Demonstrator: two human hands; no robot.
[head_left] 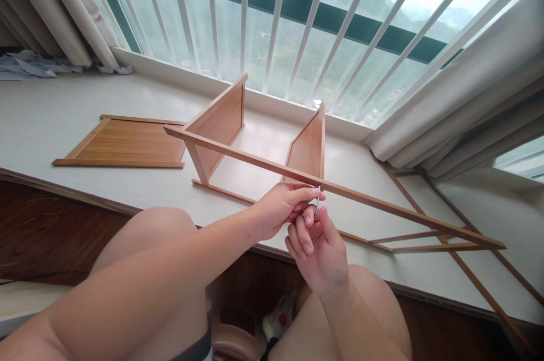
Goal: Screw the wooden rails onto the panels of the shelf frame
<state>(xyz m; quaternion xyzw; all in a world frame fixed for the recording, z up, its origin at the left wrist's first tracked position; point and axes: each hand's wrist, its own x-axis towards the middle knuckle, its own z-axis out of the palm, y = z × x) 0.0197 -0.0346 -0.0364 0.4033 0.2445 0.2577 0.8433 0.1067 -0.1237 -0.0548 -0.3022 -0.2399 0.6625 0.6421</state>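
A small silver metal screw (318,198) is standing upright just under the long thin wooden rail (340,191), pinched between the fingertips of both hands. The left hand (280,208) is closing on it from the left; the right hand (318,253) is gripping from below. Beyond, upright wooden side panels (221,123) are standing on the pale window ledge (42,117), with a flat wooden panel (123,143) lying far left.

My right hand (317,247) hid most of the screw (318,199), and its tip was too small to make out. The frame (488,287) ran off the right edge. My knees covered something white and red (276,321) near the bottom.
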